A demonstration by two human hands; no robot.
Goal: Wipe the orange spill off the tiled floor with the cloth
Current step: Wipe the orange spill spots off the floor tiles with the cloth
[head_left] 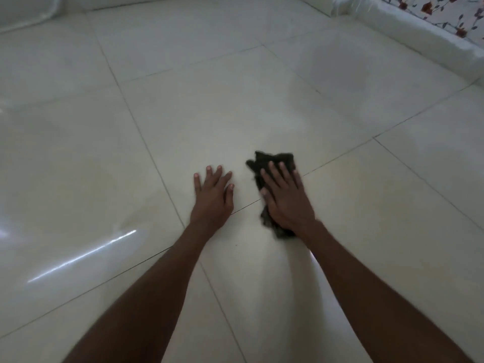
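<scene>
My right hand [286,197] presses flat on the dark cloth [272,163], no grip closed around it; left hand [213,195] braces open on the tiled floor [235,100]. I see no orange spill. With only palm pressure, the cloth could slip out and smear.
</scene>
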